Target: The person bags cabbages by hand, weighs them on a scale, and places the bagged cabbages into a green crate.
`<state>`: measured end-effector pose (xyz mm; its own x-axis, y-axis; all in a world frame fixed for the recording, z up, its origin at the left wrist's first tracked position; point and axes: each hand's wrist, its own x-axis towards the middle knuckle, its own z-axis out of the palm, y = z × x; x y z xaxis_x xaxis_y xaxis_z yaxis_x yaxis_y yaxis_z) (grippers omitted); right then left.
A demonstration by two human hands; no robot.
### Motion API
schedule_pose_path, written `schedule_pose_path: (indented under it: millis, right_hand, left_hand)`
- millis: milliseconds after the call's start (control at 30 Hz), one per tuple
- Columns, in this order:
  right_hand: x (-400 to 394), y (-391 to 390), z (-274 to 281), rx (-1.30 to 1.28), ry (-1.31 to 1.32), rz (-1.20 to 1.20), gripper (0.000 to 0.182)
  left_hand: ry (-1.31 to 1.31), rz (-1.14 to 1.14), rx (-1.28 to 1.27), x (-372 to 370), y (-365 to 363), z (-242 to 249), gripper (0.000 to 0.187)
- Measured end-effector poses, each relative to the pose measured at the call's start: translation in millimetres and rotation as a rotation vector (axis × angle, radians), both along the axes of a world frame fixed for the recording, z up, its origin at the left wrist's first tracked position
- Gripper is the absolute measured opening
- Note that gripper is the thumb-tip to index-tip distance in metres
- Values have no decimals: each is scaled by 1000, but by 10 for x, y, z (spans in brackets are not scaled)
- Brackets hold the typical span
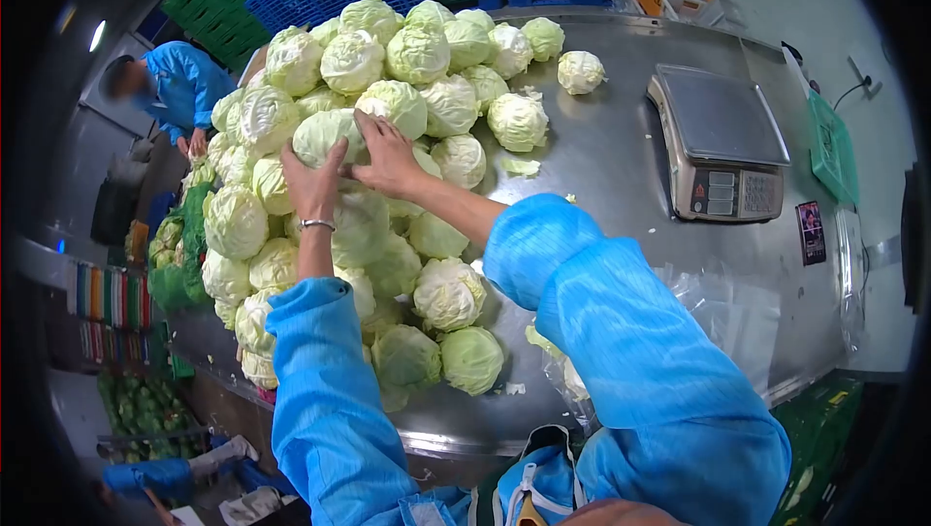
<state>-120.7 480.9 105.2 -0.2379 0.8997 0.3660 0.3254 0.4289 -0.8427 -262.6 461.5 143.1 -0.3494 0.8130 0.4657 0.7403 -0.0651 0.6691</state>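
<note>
A pale green cabbage (325, 136) is held between my two hands on top of a big heap of cabbages (419, 53). My left hand (312, 185) curls around its lower left side, with the thumb pointing up along the near side. From the right, my right hand (388, 159) presses on the same cabbage, fingers bent over its right end. More cabbages lie directly below and around both hands, including a whitish one (449, 294) nearer to me.
A weighing scale (722, 148) stands at the right on the metal table (592, 158). Clear plastic bags (727, 318) lie near the front edge. A phone-like item (812, 232) and a green basket (832, 150) are far right. Another person (184, 80) in blue works at the left.
</note>
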Motion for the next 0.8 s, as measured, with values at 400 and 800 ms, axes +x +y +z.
schedule_pose_path:
  millis: [400,800]
  right_hand:
    - [1414,-650,-192,-41,170,-50,83]
    - [2609,-75,-1312,-395,-112,145,71]
  left_hand:
    - [147,-208,25,1398,-697,0,87]
    - [-137,-277,-360,2030,-259,-1546,83]
